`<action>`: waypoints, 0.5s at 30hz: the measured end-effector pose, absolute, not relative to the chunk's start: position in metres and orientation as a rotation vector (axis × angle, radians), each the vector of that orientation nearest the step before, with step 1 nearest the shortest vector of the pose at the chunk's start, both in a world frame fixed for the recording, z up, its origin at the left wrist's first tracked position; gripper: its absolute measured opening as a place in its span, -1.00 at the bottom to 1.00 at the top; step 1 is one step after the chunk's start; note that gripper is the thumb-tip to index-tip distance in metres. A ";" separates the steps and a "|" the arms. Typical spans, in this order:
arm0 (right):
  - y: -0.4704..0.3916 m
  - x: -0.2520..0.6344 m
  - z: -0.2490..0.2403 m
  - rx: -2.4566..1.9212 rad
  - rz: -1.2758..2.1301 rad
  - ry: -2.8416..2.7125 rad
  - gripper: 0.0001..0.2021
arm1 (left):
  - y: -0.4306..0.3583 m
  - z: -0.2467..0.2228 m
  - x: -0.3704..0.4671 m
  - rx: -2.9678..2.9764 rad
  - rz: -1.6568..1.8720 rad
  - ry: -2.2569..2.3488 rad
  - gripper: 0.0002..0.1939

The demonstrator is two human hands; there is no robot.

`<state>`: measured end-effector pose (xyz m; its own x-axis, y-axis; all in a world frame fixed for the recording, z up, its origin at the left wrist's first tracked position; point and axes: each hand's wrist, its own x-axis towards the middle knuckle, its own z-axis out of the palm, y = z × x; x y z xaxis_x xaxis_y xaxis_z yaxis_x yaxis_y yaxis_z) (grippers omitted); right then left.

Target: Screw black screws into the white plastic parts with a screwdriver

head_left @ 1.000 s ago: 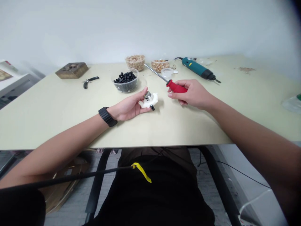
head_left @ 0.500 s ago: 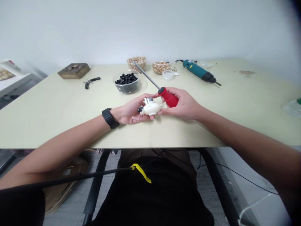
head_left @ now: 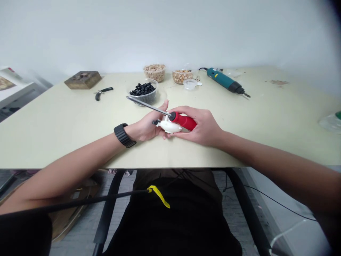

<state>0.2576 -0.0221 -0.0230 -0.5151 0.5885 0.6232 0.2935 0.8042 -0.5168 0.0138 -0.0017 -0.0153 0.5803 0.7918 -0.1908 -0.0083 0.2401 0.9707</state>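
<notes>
A white plastic part (head_left: 168, 127) with a small black piece at its left end is between my two hands, above the table's front half. My left hand (head_left: 150, 126) lies behind and under it, thumb raised, fingers partly hidden by the part. My right hand (head_left: 204, 126) is wrapped round the red handle of a screwdriver (head_left: 186, 122), and its fingertips also touch the white part's right end. The metal shaft slants up to the left over my left hand, its tip in front of the bowl of black pieces (head_left: 144, 93).
Behind stand two tubs of small pieces (head_left: 155, 74) (head_left: 182, 77) and a small clear cup (head_left: 190, 84). A green power tool (head_left: 223, 80) lies at the back right. Pliers (head_left: 99, 93) and a metal block (head_left: 83, 80) are at the left. A black cable with a yellow tie (head_left: 160, 196) hangs in front.
The screwdriver has tipped lower, its shaft now pointing more to the left. My right hand has shifted slightly left and down, and the white part has moved a little left. My left thumb has lifted.
</notes>
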 end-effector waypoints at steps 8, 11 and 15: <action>-0.008 0.269 -0.025 -0.783 0.137 -2.000 -0.49 | -0.011 -0.020 0.018 1.237 1.103 0.825 -0.39; -0.005 0.268 -0.025 -0.773 0.135 -1.986 -0.50 | -0.019 -0.022 0.025 1.364 1.120 0.723 -0.36; -0.005 0.262 -0.027 -0.808 0.207 -1.974 -0.50 | -0.022 -0.032 0.035 1.461 1.173 0.637 -0.28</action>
